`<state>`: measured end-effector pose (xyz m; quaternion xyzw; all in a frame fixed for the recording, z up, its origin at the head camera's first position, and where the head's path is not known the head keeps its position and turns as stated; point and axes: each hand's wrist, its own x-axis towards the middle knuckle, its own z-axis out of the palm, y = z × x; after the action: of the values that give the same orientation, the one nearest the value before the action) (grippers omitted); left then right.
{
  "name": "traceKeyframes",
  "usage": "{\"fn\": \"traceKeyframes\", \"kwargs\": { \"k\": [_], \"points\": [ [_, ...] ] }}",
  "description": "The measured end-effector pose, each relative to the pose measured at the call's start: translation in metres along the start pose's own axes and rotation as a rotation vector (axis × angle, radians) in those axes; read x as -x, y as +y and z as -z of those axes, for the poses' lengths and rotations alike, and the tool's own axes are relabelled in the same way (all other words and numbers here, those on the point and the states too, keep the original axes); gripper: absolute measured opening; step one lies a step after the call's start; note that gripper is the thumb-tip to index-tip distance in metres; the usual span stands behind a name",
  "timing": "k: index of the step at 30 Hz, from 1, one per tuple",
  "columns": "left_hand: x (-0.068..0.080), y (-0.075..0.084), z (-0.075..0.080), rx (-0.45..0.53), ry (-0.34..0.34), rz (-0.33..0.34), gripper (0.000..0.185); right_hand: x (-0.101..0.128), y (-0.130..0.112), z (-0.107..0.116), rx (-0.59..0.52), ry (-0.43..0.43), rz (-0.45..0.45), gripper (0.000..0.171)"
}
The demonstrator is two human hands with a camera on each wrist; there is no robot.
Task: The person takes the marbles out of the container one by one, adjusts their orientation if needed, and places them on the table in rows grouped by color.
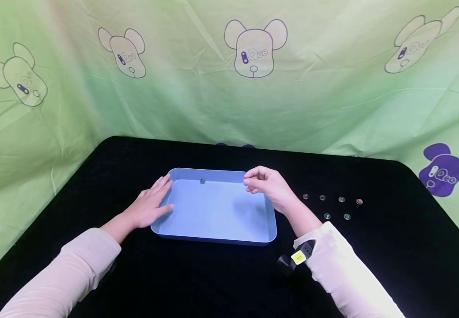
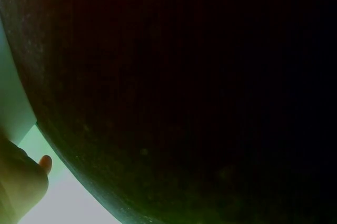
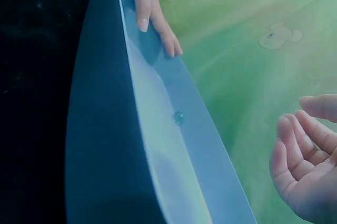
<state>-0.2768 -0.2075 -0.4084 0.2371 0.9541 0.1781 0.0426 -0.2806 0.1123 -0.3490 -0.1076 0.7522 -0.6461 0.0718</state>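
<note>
- Your left hand point(image 1: 149, 205) lies flat with straight fingers against the tray point(image 1: 213, 238) — keep it steadying that side.
- Your right hand point(image 1: 267, 185) hovers over the tray's right end, fingers loosely curled, empty.
- One marble point(image 1: 202, 181) rests by the far wall; six marbles point(image 1: 332, 205) wait right of the tray — pinch them singly and release low.

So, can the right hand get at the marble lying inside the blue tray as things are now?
Probably yes. The right hand hovers over the open blue tray, holding nothing, and the marble lies bare near the far wall. The left hand rests on the tray's left rim, out of the way.
</note>
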Motion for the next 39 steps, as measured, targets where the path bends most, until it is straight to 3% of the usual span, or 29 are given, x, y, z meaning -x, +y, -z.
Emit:
{"fn": "traceKeyframes", "kwargs": {
  "k": [9, 39],
  "points": [
    [0.000, 0.000, 0.002, -0.005, -0.017, 0.006, 0.065, -0.015, -0.003, -0.011, 0.032, -0.005, -0.007, 0.024],
    [0.001, 0.002, 0.004, 0.000, -0.035, 0.023, 0.065, -0.047, 0.002, -0.038, -0.033, 0.011, -0.091, 0.016]
  ]
}}
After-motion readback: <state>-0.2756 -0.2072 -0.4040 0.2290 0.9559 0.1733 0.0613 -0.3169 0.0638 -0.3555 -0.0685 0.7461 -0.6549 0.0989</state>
